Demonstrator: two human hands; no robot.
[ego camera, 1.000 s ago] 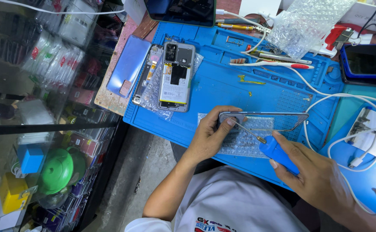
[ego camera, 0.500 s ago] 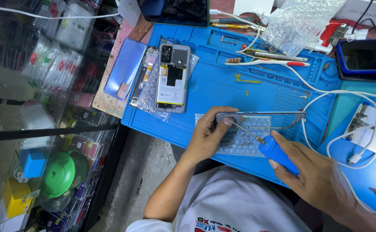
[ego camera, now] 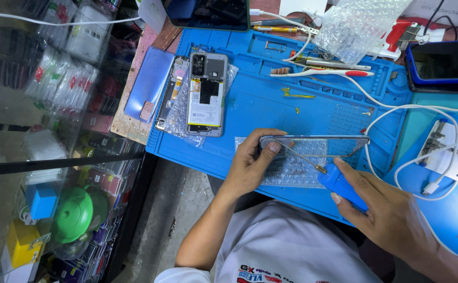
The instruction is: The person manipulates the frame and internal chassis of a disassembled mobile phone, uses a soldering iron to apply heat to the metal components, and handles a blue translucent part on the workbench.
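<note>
The right hand (ego camera: pixel 396 220) runs off the lower edge at the wrist, its fingers closed round a blue-handled tool (ego camera: pixel 344 183) whose thin metal tip reaches the phone frame (ego camera: pixel 315 142), though the contact point is too small to judge. The left hand (ego camera: pixel 250 165) pinches the frame's left end, thumb on top, holding it on edge over a bubble-wrap sheet (ego camera: pixel 291 167) on the blue work mat (ego camera: pixel 271 110) (its moulded trays hold small screws and bits, barely legible). An opened phone (ego camera: pixel 206 94) lies beyond
</note>
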